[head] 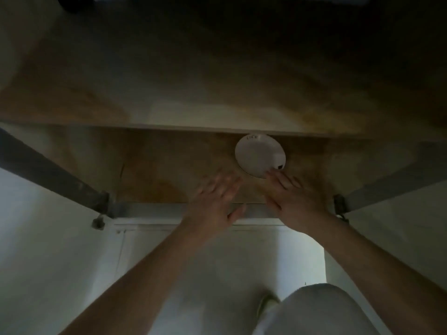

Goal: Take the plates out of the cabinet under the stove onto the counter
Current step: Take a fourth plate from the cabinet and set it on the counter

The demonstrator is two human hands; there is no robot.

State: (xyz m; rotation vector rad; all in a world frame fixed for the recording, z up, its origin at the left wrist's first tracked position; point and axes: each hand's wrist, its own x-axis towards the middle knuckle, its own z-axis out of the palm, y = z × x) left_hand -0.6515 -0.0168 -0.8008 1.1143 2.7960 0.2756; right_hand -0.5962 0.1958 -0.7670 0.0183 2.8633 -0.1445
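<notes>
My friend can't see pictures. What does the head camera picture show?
Two bare hands reach into an open, dim cabinet toward a white plate lying on its wooden floor. The right hand has straight fingers at the plate's near edge; the left hand, blurred, is open beside it, apart from the plate. Both cabinet doors stand open at the sides.

Head camera, looking down and forward into the open cabinet.

One wide-angle view from above, close to the person's outstretched arms; it faces the lower cabinet shelf (150, 170), with the shelf above across the upper frame and pale floor below.
</notes>
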